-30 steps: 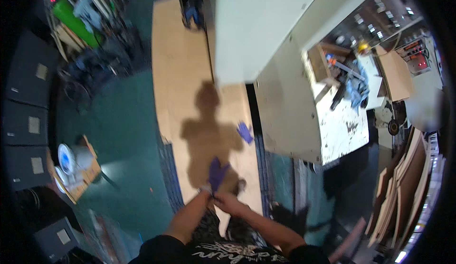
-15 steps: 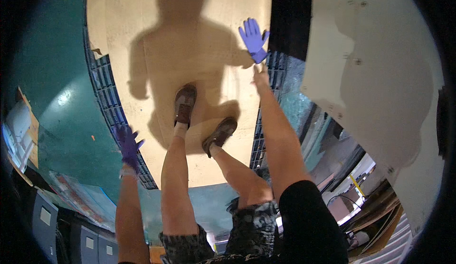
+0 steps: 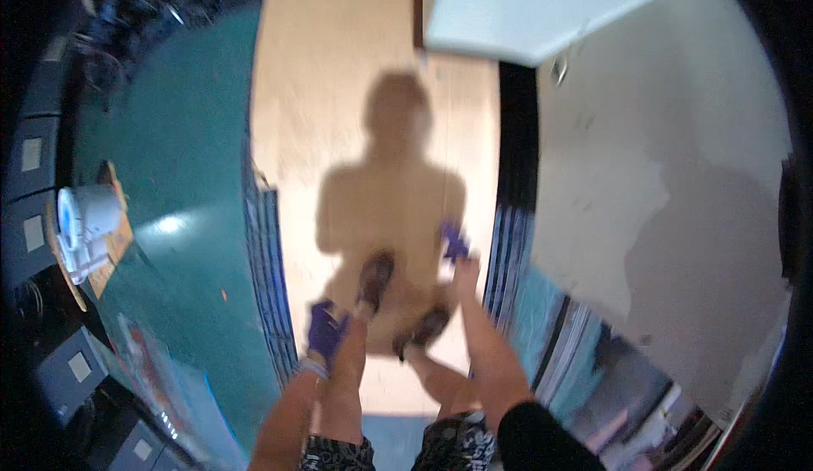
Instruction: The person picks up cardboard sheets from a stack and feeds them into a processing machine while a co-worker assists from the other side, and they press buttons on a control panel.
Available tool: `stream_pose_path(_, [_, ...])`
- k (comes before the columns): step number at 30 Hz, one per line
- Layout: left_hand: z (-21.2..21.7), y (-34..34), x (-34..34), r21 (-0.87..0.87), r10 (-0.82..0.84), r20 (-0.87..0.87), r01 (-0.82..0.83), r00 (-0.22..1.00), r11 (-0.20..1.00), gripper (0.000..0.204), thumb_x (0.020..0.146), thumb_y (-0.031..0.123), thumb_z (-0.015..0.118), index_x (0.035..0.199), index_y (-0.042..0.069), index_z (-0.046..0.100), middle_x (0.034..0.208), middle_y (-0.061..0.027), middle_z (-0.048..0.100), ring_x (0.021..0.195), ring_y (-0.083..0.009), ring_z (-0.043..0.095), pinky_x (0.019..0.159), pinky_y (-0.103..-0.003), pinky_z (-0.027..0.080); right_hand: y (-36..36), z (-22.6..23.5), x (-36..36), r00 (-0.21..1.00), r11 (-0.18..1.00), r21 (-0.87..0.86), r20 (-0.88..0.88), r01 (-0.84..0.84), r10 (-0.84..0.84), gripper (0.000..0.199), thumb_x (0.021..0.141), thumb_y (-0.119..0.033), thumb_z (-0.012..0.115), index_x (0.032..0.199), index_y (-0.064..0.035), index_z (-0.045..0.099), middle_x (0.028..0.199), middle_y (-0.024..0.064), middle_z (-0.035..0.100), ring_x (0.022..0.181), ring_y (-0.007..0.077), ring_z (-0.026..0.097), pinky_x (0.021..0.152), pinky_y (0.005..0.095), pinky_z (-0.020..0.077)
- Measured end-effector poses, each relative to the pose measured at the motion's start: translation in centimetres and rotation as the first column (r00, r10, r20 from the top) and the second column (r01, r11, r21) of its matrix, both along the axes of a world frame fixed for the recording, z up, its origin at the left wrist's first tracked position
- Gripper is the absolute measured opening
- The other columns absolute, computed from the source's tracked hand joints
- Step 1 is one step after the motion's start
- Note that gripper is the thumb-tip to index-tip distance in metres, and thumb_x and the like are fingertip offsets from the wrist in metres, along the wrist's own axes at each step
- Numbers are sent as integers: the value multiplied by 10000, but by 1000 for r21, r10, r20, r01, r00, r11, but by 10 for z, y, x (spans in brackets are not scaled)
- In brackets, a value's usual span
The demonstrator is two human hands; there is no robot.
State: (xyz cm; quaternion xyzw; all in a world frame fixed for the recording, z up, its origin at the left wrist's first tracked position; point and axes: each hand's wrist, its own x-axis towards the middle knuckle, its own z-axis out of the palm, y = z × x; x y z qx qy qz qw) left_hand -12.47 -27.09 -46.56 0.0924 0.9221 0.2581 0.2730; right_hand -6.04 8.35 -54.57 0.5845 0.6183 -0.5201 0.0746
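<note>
My left hand wears a purple glove and hangs beside my left leg. Motion blurs it, but its fingers look loosely apart, with nothing seen in them. My right hand is bare and closed on the lower end of a loose purple glove. That glove looks crumpled and smeared, its finger shapes hard to make out. Both hands hang above a pale board walkway, where my dark shoes stand and my shadow falls.
Ribbed dark matting edges the walkway, with green floor on the left. Grey bins and a white roll stand at far left. A large pale panel lies right; a white surface juts in ahead.
Both hands have come closer to my body, the left moving inward beside my leg. The loose glove has come back with my right hand and lost its spread shape. The view has shifted.
</note>
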Motion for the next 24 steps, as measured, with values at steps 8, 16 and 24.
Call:
stream_pose_path(8, [319, 241, 4, 79, -770, 254, 781, 585, 619, 508, 782, 378, 582, 1180, 63, 590, 1177, -212, 596, 1109, -402, 536, 957, -490, 423, -59, 252, 86, 899, 912, 354, -299, -206, 319, 376, 688, -25, 677, 1034, -15, 528, 909, 184, 554, 918, 405, 540, 867, 481, 420])
stream_pose_path(16, [338, 293, 88, 275, -849, -241, 872, 470, 405, 540, 801, 351, 583, 1285, 136, 481, 1037, -203, 616, 926, -390, 625, 782, -486, 501, -2, 498, 155, 934, 987, 79, -341, 137, -102, 241, 930, -167, 494, 1067, 8, 399, 962, 167, 571, 886, 280, 609, 788, 409, 483])
stream_pose_path(24, [504, 369, 220, 626, -989, -141, 770, -41, -121, 198, 907, 209, 580, 987, 37, 638, 833, -142, 651, 717, -296, 611, 660, -367, 481, -70, 578, 301, 851, 747, 412, -188, 522, -491, 280, 897, -112, 478, 1155, -28, 412, 1016, 212, 579, 935, 365, 598, 786, 417, 488])
